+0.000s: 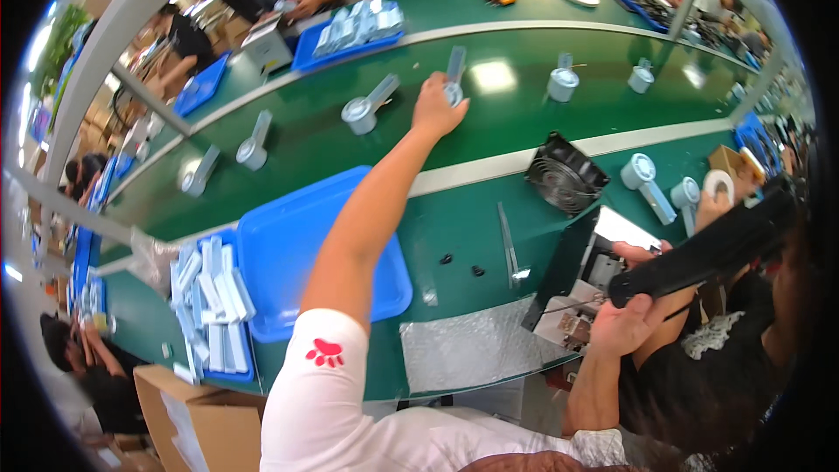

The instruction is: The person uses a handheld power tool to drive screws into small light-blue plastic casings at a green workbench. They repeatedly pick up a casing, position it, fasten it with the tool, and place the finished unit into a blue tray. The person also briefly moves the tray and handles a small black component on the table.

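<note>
- Gripping a black handheld tool [699,253] low at the person's right side, the right hand [625,323] has its fingers wrapped around the tool's near end; the tool points up and to the right, close to the body.
- Just beyond this hand, a sheet of bubble wrap [472,345] lies on the near edge of the green table [454,236], and a blue tray [288,245] lies flat to the left of the arm.
- The left hand [437,109] is stretched far forward, well apart from the right hand. Its fingers touch a grey part [454,79] on the green conveyor belt [524,114]; I cannot tell whether they close on it.
- This grey part has a round base near the hand, and its long flat piece points away from the person, almost upright in the picture.
- The left hand is clearly the nearer one to it.
- More such parts stand in a row along the belt, and other people work at the far side.
</note>
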A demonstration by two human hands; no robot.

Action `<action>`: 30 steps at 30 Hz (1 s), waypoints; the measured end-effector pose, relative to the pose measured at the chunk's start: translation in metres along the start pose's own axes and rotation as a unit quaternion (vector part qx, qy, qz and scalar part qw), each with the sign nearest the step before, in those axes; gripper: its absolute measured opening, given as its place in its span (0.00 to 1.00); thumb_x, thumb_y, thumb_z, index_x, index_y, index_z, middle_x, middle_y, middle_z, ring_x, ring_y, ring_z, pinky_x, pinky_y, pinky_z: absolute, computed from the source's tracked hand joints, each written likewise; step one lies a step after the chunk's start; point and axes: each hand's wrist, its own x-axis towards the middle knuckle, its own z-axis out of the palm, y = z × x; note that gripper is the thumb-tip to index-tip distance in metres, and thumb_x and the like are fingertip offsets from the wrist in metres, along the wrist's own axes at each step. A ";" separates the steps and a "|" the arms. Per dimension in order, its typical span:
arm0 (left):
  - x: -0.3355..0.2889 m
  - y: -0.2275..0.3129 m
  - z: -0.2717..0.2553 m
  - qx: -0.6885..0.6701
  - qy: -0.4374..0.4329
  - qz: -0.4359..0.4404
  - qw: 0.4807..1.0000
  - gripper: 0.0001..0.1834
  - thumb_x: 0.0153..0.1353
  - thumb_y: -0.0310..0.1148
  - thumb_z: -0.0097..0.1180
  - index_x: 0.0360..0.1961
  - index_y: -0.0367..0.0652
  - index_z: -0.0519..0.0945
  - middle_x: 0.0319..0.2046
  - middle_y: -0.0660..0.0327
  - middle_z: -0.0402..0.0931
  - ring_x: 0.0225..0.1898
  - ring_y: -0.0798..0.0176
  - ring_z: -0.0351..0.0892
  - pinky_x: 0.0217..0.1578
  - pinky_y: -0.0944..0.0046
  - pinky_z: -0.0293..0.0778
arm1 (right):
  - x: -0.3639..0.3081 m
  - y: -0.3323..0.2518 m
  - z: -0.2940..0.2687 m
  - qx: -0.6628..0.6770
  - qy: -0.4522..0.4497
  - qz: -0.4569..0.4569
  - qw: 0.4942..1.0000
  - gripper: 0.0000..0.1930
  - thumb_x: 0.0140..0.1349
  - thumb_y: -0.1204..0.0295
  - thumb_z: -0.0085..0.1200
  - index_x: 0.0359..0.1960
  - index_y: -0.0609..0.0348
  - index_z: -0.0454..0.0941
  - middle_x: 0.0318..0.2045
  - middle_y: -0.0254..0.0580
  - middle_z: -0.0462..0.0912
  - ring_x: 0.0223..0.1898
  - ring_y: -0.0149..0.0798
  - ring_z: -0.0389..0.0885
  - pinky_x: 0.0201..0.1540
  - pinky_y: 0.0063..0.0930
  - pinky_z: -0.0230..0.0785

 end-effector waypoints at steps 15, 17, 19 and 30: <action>-0.027 -0.297 -0.280 0.643 0.111 -0.081 0.754 0.38 0.64 0.64 0.43 0.62 0.45 0.74 0.60 0.53 0.74 0.64 0.47 0.68 0.60 0.44 0.67 | 0.004 -0.007 -0.006 0.032 -0.057 0.028 0.997 0.30 0.70 0.54 0.53 0.61 0.67 0.63 0.49 0.50 0.81 0.51 0.37 0.78 0.54 0.30 0.66; -0.034 -0.271 -0.275 0.596 -0.008 -0.173 0.784 0.36 0.65 0.63 0.45 0.63 0.47 0.73 0.61 0.54 0.73 0.64 0.45 0.68 0.63 0.43 0.63 | 0.007 -0.006 -0.009 0.079 -0.073 0.012 0.994 0.23 0.69 0.68 0.54 0.60 0.67 0.63 0.51 0.48 0.79 0.52 0.36 0.78 0.56 0.30 0.66; -0.046 -0.288 -0.289 0.545 -0.012 -0.152 0.825 0.31 0.65 0.58 0.50 0.58 0.46 0.75 0.55 0.51 0.76 0.59 0.44 0.73 0.58 0.46 0.69 | 0.008 -0.010 -0.003 0.108 -0.056 0.031 0.992 0.29 0.69 0.66 0.53 0.66 0.70 0.59 0.50 0.52 0.80 0.53 0.36 0.78 0.59 0.30 0.65; -0.049 -0.333 -0.306 0.383 0.030 -0.156 0.910 0.21 0.64 0.47 0.57 0.52 0.44 0.80 0.50 0.47 0.79 0.52 0.42 0.78 0.53 0.50 0.72 | 0.008 -0.006 -0.009 0.101 -0.071 0.016 0.992 0.26 0.66 0.77 0.54 0.65 0.66 0.62 0.51 0.46 0.80 0.53 0.33 0.77 0.59 0.30 0.66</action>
